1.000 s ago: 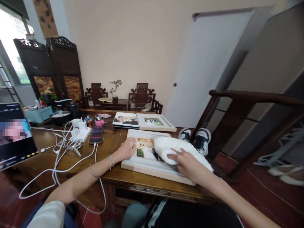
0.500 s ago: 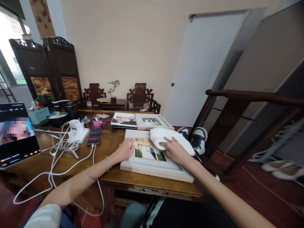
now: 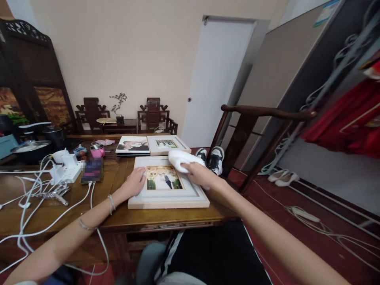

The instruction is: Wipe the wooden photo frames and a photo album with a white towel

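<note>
A white picture frame with a wedding photo behind its mat lies flat on the wooden table. My left hand grips its left side, fingers curled over the border. In my right hand is a bunched white towel, pressed on the upper right part of the frame. The towel covers that corner. Just behind stand a second white picture frame and, beside it, a stack of photo panels.
Left on the table are tangled white cables, a power strip, a phone, a pink cup and a dark pot. A wooden chair with black-and-white sneakers stands at the right.
My view has turned to the right, so everything sits further left. The towel stays in my right hand over the frame's upper right; my left hand stays on the left side.
</note>
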`<move>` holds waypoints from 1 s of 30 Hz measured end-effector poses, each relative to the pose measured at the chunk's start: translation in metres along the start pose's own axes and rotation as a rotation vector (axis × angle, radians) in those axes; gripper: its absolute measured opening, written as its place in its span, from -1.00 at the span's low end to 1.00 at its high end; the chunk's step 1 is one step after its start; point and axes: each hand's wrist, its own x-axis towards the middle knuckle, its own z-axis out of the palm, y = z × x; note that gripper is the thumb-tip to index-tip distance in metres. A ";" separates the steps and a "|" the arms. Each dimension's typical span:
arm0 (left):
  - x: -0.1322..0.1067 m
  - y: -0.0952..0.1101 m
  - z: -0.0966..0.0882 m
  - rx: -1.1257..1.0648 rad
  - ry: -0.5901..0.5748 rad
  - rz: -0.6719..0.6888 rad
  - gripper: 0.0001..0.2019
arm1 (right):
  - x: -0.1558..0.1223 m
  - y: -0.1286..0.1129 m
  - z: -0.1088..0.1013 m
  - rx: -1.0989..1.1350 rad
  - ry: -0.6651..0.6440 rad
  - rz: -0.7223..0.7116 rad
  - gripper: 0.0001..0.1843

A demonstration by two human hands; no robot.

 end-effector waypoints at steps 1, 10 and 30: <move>0.000 0.000 0.000 0.006 -0.001 -0.001 -0.66 | 0.015 0.005 0.006 0.002 0.036 0.035 -0.44; 0.000 0.002 0.001 0.028 -0.033 -0.020 -0.65 | -0.045 -0.027 0.006 0.023 -0.017 -0.249 -0.46; 0.002 0.001 0.003 -0.032 -0.003 0.054 -0.67 | -0.069 -0.033 -0.008 0.099 -0.135 -0.108 -0.47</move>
